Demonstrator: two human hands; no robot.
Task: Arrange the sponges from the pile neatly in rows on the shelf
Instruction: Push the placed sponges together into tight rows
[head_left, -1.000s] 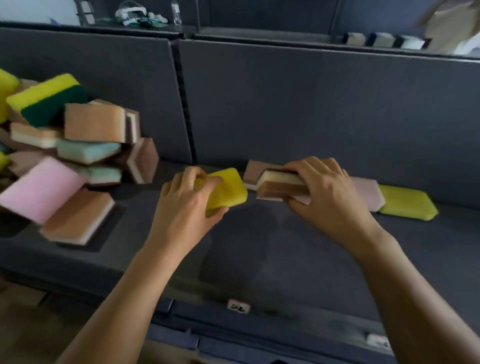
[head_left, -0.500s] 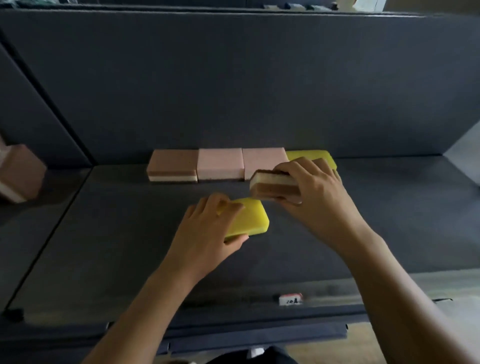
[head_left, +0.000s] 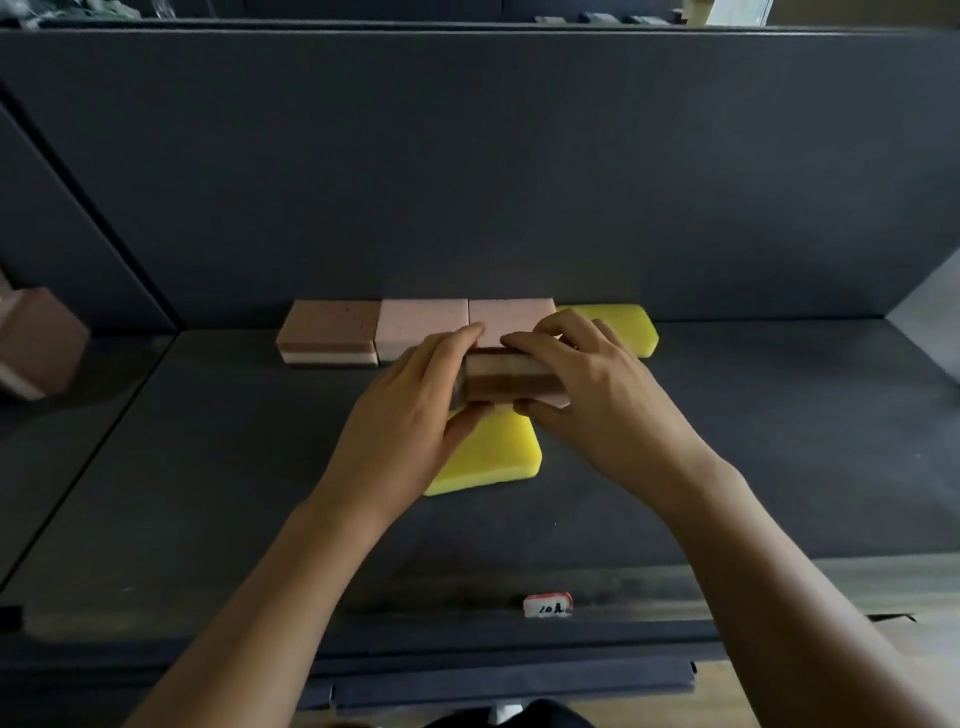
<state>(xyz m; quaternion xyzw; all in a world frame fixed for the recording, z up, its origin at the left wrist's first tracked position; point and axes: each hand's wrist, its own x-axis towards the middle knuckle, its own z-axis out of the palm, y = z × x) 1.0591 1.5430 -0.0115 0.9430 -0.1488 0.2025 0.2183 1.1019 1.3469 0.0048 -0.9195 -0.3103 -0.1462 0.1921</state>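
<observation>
The dark grey felt-covered shelf (head_left: 727, 441) fills the frame. Against its back wall, at centre, stands a row of four foam sponges (head_left: 423, 319): brown, two pink, then yellow. Half a second ago the left hand (head_left: 410, 400) carried the flat yellow foam sponge (head_left: 493, 452). That sponge now lies loose just below centre. The left hand has joined the right hand (head_left: 597, 384), and both grip the ends of the layered brown-and-cream rectangular sponge (head_left: 506, 376) in front of the row, probably to square it for placing.

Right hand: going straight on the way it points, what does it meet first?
Probably the rightmost pink sponge in the back row, just beyond the right hand and its brown sponge; depth unclear.
</observation>
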